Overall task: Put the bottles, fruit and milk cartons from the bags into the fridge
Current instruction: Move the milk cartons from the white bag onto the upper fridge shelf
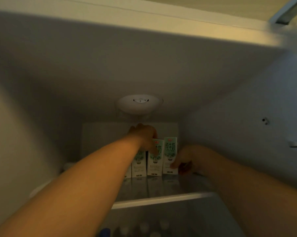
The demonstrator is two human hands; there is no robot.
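Inside the fridge, several white-and-green milk cartons stand in a row at the back of the top glass shelf (161, 198). My left hand (144, 135) reaches over the row and grips the top of the middle carton (154, 165), its thumb down the carton's front. My right hand (185, 159) holds the rightmost carton (170, 151) by its lower right side, thumb on the front. A further carton (138, 165) stands to the left, partly hidden by my left forearm.
A round white light fitting (139, 104) sits on the fridge ceiling above the cartons. Below the shelf, several bottle caps (144, 226) show dimly on the lower level. White fridge walls close in left and right.
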